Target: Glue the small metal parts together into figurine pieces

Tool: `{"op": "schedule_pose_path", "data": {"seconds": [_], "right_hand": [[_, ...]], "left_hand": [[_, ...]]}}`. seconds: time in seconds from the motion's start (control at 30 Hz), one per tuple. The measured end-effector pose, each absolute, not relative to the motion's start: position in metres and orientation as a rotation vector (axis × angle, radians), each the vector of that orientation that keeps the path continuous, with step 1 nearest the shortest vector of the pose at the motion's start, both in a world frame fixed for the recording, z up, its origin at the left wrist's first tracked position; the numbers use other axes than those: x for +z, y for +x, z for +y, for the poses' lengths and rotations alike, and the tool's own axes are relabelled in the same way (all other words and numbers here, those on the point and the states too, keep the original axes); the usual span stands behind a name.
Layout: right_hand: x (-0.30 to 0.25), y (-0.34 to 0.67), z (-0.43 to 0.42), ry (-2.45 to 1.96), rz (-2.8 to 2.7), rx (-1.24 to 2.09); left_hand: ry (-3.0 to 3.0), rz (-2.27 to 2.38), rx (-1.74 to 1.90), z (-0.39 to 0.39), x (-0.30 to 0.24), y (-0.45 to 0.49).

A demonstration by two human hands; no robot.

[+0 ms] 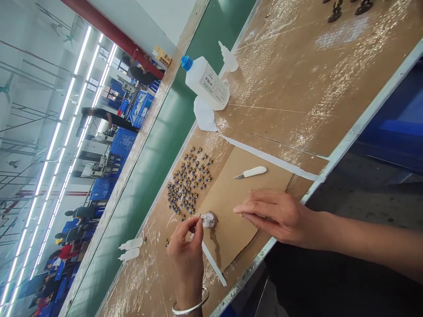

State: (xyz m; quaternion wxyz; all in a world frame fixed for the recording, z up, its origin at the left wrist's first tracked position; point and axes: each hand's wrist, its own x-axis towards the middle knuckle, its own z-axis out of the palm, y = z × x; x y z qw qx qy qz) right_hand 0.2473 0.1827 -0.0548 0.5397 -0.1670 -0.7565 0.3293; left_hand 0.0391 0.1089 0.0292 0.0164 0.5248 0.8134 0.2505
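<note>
My left hand, a metal bangle on its wrist, has thumb and forefinger pinched beside a small clear cup. Whatever lies between those fingertips is too small to make out. Over the brown cardboard sheet reaches my right hand, its fingers drawn together and pointing left; anything between them is hidden. A white-handled craft knife rests on the cardboard, beyond the right hand. Many small blue-and-gold figure-like pieces are spread on the table past the cup.
A white bottle with a blue cap, a crumpled white cloth and a nozzle bottle stand at the table's far edge. Two small squeeze bottles lie at left. Dark pieces stand at upper right. People work in the background.
</note>
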Motion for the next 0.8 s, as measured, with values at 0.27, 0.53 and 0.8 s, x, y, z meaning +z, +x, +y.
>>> {"op": "schedule_pose_path", "data": {"seconds": [0.27, 0.53, 0.8], "right_hand": [[-0.053, 0.247, 0.183, -0.414, -1.780, 0.772], [-0.052, 0.249, 0.182, -0.391, -1.745, 0.794], [-0.058, 0.246, 0.180, -0.368, -1.767, 0.757]], "left_hand": [[1.602, 2.541, 0.758, 0.109, 0.036, 0.048], [0.874, 2.896, 1.065, 0.045, 0.030, 0.040], [0.440, 2.803, 1.368, -0.019, -0.028, 0.022]]}}
